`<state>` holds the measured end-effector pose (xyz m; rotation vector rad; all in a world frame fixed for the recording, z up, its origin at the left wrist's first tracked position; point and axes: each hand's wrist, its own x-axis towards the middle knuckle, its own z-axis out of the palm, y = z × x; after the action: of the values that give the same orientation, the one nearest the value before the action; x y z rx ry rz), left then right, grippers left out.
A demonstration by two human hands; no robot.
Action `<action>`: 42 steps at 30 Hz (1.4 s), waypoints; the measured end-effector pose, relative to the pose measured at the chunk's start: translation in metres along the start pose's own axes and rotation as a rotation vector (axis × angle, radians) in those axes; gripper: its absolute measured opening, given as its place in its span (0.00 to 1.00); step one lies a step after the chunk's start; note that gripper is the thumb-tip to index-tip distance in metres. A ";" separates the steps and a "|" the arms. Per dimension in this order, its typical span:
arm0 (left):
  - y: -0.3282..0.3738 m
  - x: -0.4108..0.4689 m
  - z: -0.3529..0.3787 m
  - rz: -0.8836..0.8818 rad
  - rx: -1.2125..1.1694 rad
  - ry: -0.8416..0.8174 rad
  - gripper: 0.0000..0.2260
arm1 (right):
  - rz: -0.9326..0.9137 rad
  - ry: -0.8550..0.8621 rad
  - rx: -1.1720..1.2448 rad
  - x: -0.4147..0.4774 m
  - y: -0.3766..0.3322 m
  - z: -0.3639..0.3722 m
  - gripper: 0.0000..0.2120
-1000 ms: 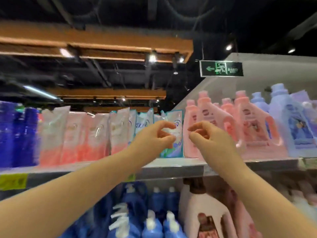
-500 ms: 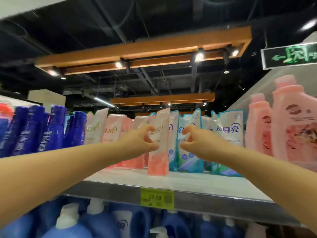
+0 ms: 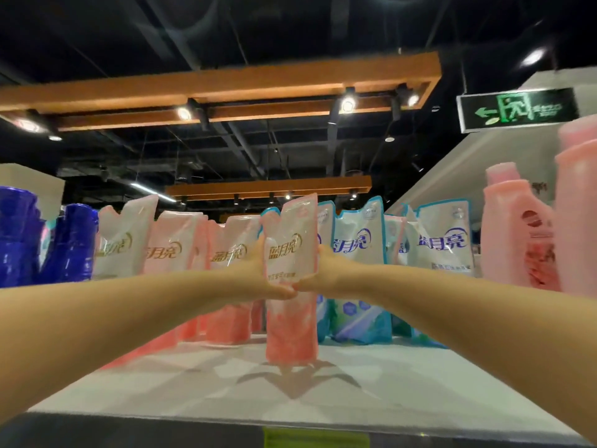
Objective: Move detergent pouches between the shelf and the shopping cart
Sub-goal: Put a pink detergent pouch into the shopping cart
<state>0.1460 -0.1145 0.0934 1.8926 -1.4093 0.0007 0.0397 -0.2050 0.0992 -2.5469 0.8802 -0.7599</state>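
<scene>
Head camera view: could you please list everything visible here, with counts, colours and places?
held pouch: one, pink and white, upright before the row, mid-shelf
pink pouches: at least three, pink and white, row left of centre
blue pouches: at least three, teal and white, row right of centre
blue bottles: at least two, dark blue, far left
pink bottles: at least two, pink, far right
shelf: one, white, beneath everything
price tag: one, yellow-green, shelf front edge
exit sign: one, green, upper right
left hand: one, fingers gripping the held pouch's left edge
right hand: one, fingers gripping its right edge
</scene>
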 end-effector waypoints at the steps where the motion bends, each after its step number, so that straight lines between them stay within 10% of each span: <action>1: -0.005 0.007 0.001 -0.013 -0.003 -0.011 0.48 | 0.024 0.006 0.013 0.009 0.003 0.006 0.37; 10: -0.036 0.043 0.015 -0.097 -0.044 -0.088 0.52 | 0.230 -0.214 0.295 0.018 0.006 0.023 0.20; 27: 0.011 -0.019 -0.010 0.376 -0.242 0.108 0.43 | 0.178 0.411 0.382 -0.051 -0.055 0.012 0.23; 36: 0.121 -0.145 0.000 0.675 -0.279 0.230 0.43 | 0.058 0.800 0.464 -0.221 -0.054 -0.063 0.17; 42: 0.202 -0.249 0.078 0.791 -0.507 0.033 0.44 | 0.209 0.895 0.407 -0.392 -0.020 -0.101 0.03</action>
<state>-0.1491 0.0254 0.0470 0.8538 -1.8352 0.0534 -0.2710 0.0488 0.0429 -1.6799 1.0578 -1.8341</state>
